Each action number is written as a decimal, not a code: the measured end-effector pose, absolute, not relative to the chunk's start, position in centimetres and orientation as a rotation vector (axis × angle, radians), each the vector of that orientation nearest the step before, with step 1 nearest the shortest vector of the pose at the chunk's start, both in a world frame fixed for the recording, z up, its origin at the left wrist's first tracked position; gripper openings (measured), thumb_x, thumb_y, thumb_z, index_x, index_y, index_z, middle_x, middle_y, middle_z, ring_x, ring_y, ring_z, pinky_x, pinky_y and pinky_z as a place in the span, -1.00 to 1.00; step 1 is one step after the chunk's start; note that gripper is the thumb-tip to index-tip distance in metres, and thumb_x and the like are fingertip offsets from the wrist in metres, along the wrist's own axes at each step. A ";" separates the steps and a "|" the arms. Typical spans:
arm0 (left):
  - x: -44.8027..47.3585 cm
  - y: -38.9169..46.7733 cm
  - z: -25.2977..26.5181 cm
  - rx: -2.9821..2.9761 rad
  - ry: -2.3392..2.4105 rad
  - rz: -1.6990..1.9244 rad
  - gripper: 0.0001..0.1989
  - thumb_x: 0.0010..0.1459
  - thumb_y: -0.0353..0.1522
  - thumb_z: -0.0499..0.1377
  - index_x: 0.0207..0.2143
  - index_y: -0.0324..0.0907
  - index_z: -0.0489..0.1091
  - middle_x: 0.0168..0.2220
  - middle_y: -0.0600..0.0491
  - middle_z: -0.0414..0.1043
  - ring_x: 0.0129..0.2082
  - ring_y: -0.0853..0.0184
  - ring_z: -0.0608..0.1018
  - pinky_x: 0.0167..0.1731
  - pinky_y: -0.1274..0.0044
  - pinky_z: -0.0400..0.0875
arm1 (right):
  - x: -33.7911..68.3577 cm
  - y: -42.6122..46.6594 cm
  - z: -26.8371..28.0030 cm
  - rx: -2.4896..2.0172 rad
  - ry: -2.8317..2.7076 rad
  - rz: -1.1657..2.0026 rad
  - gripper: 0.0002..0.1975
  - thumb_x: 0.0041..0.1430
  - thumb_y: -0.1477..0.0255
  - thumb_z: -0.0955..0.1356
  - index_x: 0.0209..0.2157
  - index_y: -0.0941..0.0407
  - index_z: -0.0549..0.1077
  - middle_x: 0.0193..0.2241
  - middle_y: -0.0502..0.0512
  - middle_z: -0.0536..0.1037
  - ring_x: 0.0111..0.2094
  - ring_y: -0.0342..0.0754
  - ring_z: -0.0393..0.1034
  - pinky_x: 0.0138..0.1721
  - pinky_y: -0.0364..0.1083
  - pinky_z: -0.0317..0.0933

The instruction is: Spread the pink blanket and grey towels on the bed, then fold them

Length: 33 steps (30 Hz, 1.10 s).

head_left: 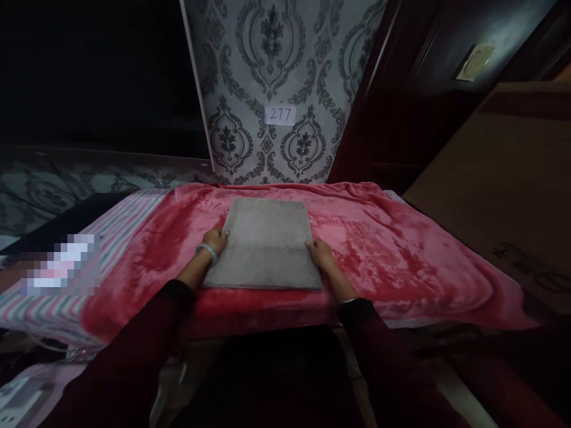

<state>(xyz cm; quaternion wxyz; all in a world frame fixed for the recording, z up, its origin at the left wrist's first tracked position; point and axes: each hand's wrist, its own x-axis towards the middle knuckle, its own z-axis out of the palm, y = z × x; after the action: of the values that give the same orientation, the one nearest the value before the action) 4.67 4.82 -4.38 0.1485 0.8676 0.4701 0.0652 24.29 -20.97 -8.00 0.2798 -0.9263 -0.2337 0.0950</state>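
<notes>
A flat grey mat, soft-looking and roughly rectangular, lies on a pink and red plush blanket. A faint crease runs across its middle. My left hand, with a bracelet at the wrist, is closed on the mat's left edge, its thumb on top. On the opposite side, my right hand grips the right edge, also thumb uppermost. The fingers under the mat are hidden.
Striped cloth shows beneath the blanket at the left. A dark screen stands behind it. A cardboard box borders the right side. A paper marked 277 is on the patterned wall. A power strip sits at lower left.
</notes>
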 end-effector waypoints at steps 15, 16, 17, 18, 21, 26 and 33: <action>0.8 2.6 -5.1 2.406 1.221 0.314 -0.62 0.27 -0.22 0.02 0.01 -0.22 0.42 -0.08 -0.13 0.56 -0.08 0.14 0.59 -0.13 0.44 0.48 | 20.5 -23.4 -7.2 -2.552 -0.685 0.214 -0.70 0.33 0.35 0.27 -0.05 0.23 0.50 -0.12 0.28 0.59 -0.12 0.04 0.48 -0.16 -0.13 0.25; 0.4 3.1 -5.1 2.393 1.200 0.314 -0.62 0.26 -0.20 0.02 -0.01 -0.20 0.43 -0.10 -0.11 0.57 -0.10 0.14 0.60 -0.14 0.43 0.49 | 20.3 -23.7 -7.0 -2.571 -0.686 0.203 -0.70 0.34 0.35 0.27 -0.04 0.22 0.49 -0.12 0.28 0.58 -0.10 0.05 0.47 -0.14 -0.12 0.25; 0.1 3.5 -5.0 2.390 1.195 0.310 -0.61 0.26 -0.18 0.02 -0.01 -0.19 0.43 -0.11 -0.11 0.57 -0.11 0.14 0.59 -0.14 0.42 0.49 | 20.0 -23.9 -6.7 -2.598 -0.689 0.177 -0.70 0.34 0.35 0.27 -0.01 0.20 0.48 -0.11 0.27 0.58 -0.08 0.06 0.46 -0.12 -0.10 0.25; 0.0 3.8 -4.7 2.401 1.210 0.309 -0.58 0.25 -0.16 0.02 0.01 -0.19 0.42 -0.12 -0.11 0.57 -0.10 0.12 0.59 -0.12 0.40 0.48 | 19.7 -24.0 -6.5 -2.628 -0.697 0.128 -0.69 0.34 0.35 0.27 0.02 0.19 0.46 -0.10 0.28 0.57 -0.06 0.08 0.45 -0.08 -0.08 0.24; 1.0 3.8 -3.7 2.561 1.180 0.360 -0.48 0.25 -0.16 0.02 0.16 -0.26 0.33 0.02 -0.21 0.50 0.06 0.07 0.52 0.04 0.36 0.40 | 18.0 -23.3 -5.5 -2.639 -0.861 -0.106 -0.59 0.34 0.32 0.29 0.15 0.15 0.39 0.08 0.34 0.45 0.11 0.15 0.32 0.06 0.04 0.20; 5.6 1.6 -3.5 2.956 0.579 0.209 -0.36 0.30 -0.20 -0.02 0.38 -0.17 0.06 0.42 -0.15 -0.03 0.42 0.03 0.02 0.35 0.14 -0.07 | 14.1 -20.2 -5.3 -2.374 -1.556 -0.049 -0.44 0.36 0.17 0.26 0.33 -0.05 0.22 0.40 0.14 0.06 0.40 0.21 -0.17 0.32 0.30 -0.20; 6.4 1.5 -6.9 3.000 0.519 0.091 -0.36 0.32 -0.12 -0.03 0.41 0.04 -0.02 0.46 -0.02 -0.18 0.45 -0.06 -0.15 0.31 -0.09 -0.18 | 12.8 -19.8 -7.4 -2.330 -1.681 0.160 -0.39 0.39 0.09 0.19 0.40 -0.12 0.05 0.44 0.04 -0.11 0.43 0.22 -0.33 0.33 0.39 -0.35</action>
<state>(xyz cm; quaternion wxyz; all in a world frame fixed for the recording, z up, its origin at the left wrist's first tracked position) 6.41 1.52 -6.85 0.0480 0.9838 0.1701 0.0298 12.83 -19.81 -7.36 0.1314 -0.8027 -0.5792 0.0551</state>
